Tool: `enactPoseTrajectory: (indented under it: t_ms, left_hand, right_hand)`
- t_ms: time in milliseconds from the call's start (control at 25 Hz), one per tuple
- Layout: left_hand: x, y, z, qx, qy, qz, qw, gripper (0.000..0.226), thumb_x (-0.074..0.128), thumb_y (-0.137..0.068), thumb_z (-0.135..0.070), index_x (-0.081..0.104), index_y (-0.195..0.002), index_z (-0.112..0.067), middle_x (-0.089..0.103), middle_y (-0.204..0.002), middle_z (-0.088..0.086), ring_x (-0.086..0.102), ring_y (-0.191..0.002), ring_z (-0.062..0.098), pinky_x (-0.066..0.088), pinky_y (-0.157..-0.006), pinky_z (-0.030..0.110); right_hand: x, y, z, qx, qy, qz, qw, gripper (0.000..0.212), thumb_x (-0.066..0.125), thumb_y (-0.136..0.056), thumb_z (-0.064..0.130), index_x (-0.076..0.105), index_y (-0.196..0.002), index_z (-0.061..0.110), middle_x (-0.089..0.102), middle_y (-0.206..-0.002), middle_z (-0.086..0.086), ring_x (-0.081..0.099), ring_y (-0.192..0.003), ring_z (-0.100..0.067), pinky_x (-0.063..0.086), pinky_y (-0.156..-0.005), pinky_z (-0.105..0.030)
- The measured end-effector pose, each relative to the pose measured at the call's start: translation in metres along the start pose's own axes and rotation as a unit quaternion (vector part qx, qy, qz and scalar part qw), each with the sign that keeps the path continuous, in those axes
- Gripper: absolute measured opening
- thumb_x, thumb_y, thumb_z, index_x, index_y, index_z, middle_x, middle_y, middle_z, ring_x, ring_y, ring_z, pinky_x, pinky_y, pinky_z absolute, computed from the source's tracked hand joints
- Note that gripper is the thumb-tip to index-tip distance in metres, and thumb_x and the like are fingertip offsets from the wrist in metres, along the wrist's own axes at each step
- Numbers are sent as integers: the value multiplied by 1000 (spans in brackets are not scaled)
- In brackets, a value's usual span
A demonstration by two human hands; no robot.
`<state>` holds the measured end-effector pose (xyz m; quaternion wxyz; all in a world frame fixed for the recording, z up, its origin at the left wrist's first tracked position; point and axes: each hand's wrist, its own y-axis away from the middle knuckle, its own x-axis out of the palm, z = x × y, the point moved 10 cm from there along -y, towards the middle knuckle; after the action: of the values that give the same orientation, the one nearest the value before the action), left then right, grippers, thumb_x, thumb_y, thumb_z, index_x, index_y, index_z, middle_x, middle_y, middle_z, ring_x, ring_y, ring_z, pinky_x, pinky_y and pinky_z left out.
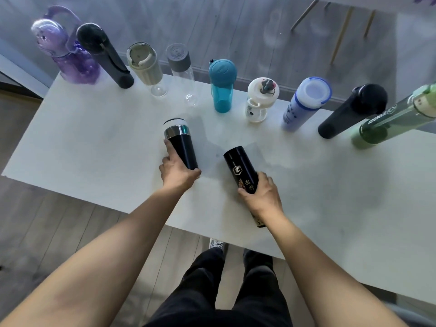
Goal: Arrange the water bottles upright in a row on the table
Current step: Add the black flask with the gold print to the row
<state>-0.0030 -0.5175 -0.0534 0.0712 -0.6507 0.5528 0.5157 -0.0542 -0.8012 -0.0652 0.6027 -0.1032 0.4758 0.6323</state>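
Several water bottles stand upright in a row along the far edge of the white table, from a purple bottle at the left to a green bottle at the right. In front of the row, my left hand grips the lower end of a dark navy flask with a silver band and white cap. My right hand holds a black printed flask around its middle. Both flasks lean away from me; whether they touch the table I cannot tell.
The row also holds a black bottle, a beige tumbler, a clear grey-capped bottle, a teal bottle, a white cartoon bottle, a pale blue bottle and a black bottle. Chair legs stand beyond the table.
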Motion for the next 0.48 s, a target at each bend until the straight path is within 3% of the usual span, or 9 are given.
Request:
enactPoseTrajectory:
  t_ms: [120,200,280,360,480]
  left_hand:
    - [11,-4,3,-69,45,-2,997,110,75,-72,-40,6,-153,-16,42,-137,19,45,-126,41,40,-107,49]
    - [16,-10,3,-110,85,-1,990,85,75,-73,-46,37,-138,-8,55,-129,18,56,-116,38,49,-98,47]
    - [23,-11,1,-132,140,11,981,65,80,-70,-42,54,-118,-8,66,-115,15,64,-100,34,56,-87,42]
    - [29,-3,-6,-97,188,18,977,60,84,-66,-36,56,-113,-11,68,-108,9,65,-94,29,56,-80,36]
    - [34,22,-37,44,218,33,974,72,87,-66,-26,45,-123,-19,62,-107,-5,61,-100,19,49,-83,30]
  right_hand:
    - [-22,3,-18,19,-25,-31,999,66,74,-79,41,51,-136,15,56,-124,-13,57,-115,-33,47,-96,-36]
    - [-32,4,-26,25,-30,-47,998,65,75,-78,41,53,-133,15,56,-123,-13,58,-114,-34,47,-95,-36]
    - [-41,5,-34,32,-42,-63,997,64,76,-77,39,52,-132,16,56,-123,-13,57,-115,-34,47,-96,-37]
    - [-47,7,-37,31,-65,-77,994,64,76,-78,37,51,-133,16,55,-124,-13,56,-116,-34,46,-97,-37]
    - [-57,8,-36,26,-106,-104,989,65,77,-78,34,49,-134,17,53,-124,-9,57,-115,-31,45,-95,-33]
